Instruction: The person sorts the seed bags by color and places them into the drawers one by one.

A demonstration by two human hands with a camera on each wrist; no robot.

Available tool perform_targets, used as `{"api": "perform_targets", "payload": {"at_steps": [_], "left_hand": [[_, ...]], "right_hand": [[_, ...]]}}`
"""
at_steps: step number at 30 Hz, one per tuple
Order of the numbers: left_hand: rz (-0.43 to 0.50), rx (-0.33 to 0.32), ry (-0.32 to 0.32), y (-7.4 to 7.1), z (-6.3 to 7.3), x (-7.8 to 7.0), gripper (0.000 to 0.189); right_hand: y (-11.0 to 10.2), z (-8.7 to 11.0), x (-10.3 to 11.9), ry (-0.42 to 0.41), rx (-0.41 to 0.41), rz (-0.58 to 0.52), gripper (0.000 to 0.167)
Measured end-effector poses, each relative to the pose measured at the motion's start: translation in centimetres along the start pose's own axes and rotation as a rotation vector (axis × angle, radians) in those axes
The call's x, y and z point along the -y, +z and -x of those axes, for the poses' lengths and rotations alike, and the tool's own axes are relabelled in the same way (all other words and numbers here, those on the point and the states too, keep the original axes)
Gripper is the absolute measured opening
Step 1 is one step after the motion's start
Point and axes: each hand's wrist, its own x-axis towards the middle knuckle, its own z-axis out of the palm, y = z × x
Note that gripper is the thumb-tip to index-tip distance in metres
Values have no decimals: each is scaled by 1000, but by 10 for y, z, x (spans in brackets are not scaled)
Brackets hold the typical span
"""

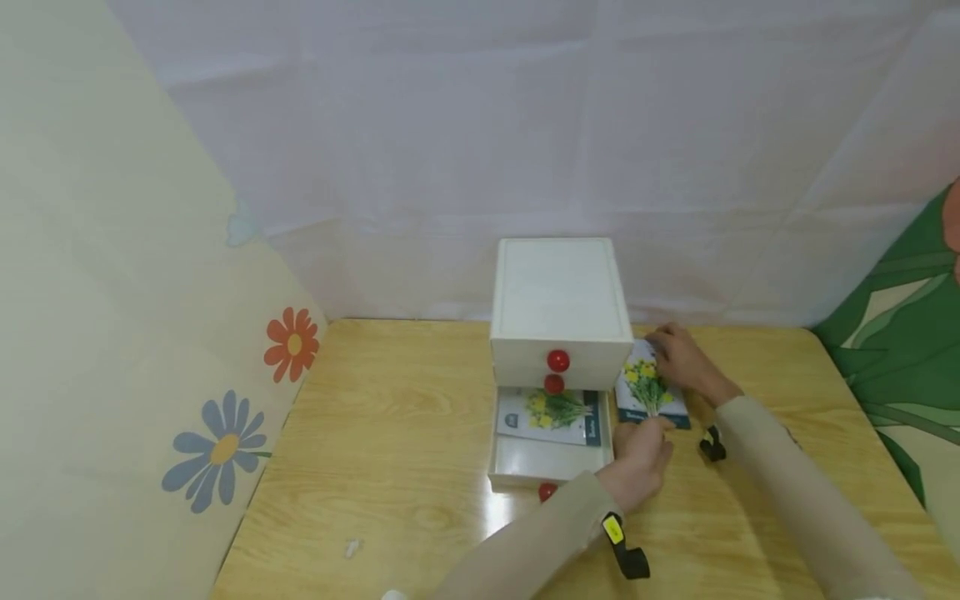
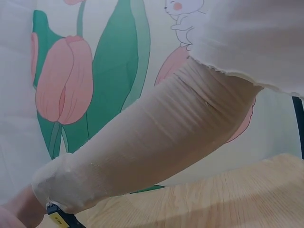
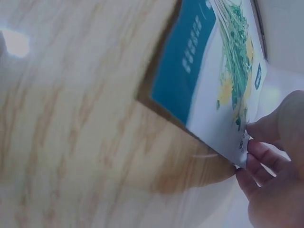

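A flat white packet [image 1: 640, 379] with yellow flowers, green stems and a teal band lies to the right of a small white drawer box [image 1: 561, 287]. My right hand [image 1: 686, 362] pinches its far right corner; in the right wrist view thumb and fingers grip that corner, and the teal end tilts above the wood. At the near edge, by the teal band, my left hand [image 1: 640, 462] holds the packet with bent fingers, the fingertips partly hidden. A similar packet [image 1: 536, 423] lies in the pulled-out lower drawer [image 1: 555, 461], left of my left hand.
Round red knobs [image 1: 558, 361] stick out from the drawer fronts. The wooden table [image 1: 382, 417] runs back to a pale hanging cloth [image 1: 450, 150]. Flower-painted panels [image 1: 90, 275] stand on both sides. Black straps [image 1: 630, 558] hang from both wrists.
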Motion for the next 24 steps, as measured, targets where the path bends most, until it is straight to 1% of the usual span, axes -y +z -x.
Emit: {"api": "perform_targets", "payload": {"at_steps": [2, 5, 9, 13, 16, 18, 22, 24], "left_hand": [[8, -13, 9, 1, -1, 1, 69], [-11, -51, 26, 1, -3, 4, 65], [-43, -103, 51, 2, -2, 6, 50], [-35, -119, 81, 3, -2, 7, 38], [-31, -116, 92, 4, -3, 7, 32], [-22, -107, 87, 4, -4, 7, 30], [-10, -89, 52, 4, -6, 8, 26], [-7, -85, 45, 4, -6, 9, 26]], "right_hand": [[-1, -1, 0, 26, 6, -4, 41], [-3, -2, -5, 53, -2, -27, 39], [-7, -1, -16, 96, -15, -77, 35], [-12, 4, -16, 178, -9, -121, 29], [-15, 8, -15, 222, 1, -140, 27], [-17, 10, -15, 229, 4, -141, 26], [-19, 14, -13, 232, 5, -140, 24], [-20, 15, -13, 235, 5, -138, 22]]}}
